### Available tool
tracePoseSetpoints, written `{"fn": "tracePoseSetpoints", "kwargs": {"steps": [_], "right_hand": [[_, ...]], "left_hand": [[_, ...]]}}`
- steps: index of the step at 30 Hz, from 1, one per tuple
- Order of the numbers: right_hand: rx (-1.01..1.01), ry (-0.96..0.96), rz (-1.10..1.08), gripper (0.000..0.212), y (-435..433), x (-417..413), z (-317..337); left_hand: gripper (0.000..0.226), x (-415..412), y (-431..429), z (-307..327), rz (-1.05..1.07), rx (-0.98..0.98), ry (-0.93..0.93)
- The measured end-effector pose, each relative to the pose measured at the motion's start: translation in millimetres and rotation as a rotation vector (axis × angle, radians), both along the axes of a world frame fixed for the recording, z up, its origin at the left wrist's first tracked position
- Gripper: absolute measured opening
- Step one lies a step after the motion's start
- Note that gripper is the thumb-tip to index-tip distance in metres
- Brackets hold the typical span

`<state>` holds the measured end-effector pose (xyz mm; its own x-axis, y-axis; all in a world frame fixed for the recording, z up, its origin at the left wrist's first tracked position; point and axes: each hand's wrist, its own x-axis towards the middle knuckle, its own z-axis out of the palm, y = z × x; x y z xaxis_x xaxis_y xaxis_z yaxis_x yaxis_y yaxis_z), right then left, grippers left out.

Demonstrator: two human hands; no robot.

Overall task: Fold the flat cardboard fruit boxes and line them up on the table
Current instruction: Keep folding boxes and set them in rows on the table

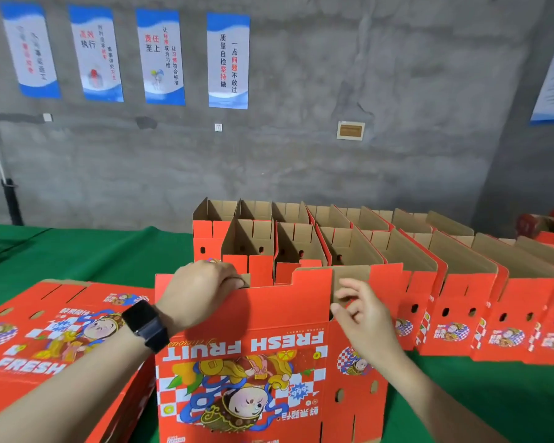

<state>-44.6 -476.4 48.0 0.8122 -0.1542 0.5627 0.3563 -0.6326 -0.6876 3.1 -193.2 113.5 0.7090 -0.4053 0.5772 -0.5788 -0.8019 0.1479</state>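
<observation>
Your view is evenly and fairly brightly lit by soft indoor light whose source stays out of frame; you get no glare and no hard shadows. The grey wall point(397, 91) reads flat and mottled. Inside the folded boxes point(301, 244) the brown cardboard darkens toward the bottom, and only a faint shadow lies on the green surface point(77, 251) beside them. The print on the box point(243, 362) before you is sharp, but the fingers of your right hand point(365, 318) smear with motion blur. The posters point(227, 60) lean outward toward the left edge (wide-angle bending), and the leftmost one's text is too soft to read.
</observation>
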Motion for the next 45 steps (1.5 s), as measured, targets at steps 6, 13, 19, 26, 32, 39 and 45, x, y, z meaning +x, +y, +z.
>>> {"fn": "tracePoseSetpoints", "kwargs": {"steps": [6, 13, 19, 26, 32, 39, 45], "right_hand": [[-0.122, 0.373, 0.141, 0.017, 16, 5, 14], [-0.321, 0.303, -0.074, 0.056, 16, -21, 13], [-0.060, 0.213, -0.185, 0.069, -21, -46, 8], [0.116, 0.249, -0.178, 0.023, -38, -54, 8], [0.261, 0.331, -0.165, 0.019, -43, -51, 0], [0.231, 0.393, -0.231, 0.020, -44, -37, -7], [-0.052, 0.279, -0.352, 0.074, -34, -43, -9]], "left_hand": [[0.023, -4, -3, 14, 0.065, 0.095, 0.143], [0.022, 2, -15, 56, 0.134, 0.404, 0.405], [0.020, 30, 10, 60, 0.314, 0.086, 0.529], [0.019, 40, 14, 29, 0.426, -0.163, 0.412], [0.020, 25, 8, 1, 0.384, -0.293, 0.277], [0.094, -15, -13, -43, 0.169, -0.856, 0.307], [0.100, -22, -31, -71, -0.110, -1.001, 0.727]]}}
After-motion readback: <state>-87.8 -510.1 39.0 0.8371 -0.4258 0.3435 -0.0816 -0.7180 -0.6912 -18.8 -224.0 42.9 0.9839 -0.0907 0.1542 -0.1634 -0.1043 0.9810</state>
